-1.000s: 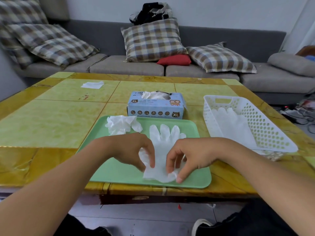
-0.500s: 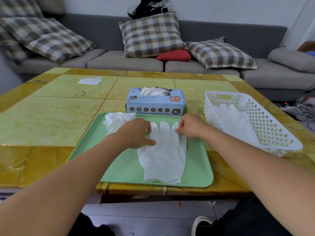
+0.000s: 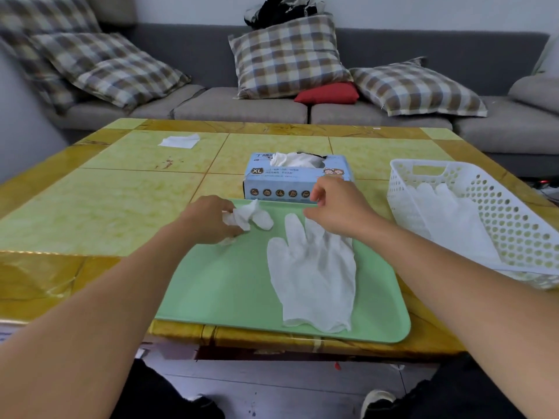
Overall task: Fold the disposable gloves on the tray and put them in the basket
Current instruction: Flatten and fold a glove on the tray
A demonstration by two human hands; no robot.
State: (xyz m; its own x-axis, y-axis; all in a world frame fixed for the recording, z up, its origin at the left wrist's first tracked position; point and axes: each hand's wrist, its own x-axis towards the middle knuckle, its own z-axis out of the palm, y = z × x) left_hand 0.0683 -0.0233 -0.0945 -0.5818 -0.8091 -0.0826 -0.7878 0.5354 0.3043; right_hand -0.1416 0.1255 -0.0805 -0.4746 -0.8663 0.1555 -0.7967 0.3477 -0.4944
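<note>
while the left grip (image 3: 211,220) pinches the crumpled glove (image 3: 246,217), the flat glove (image 3: 314,273) lies beside.

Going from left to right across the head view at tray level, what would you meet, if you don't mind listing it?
Left hand → crumpled glove → flat glove → white basket
</note>
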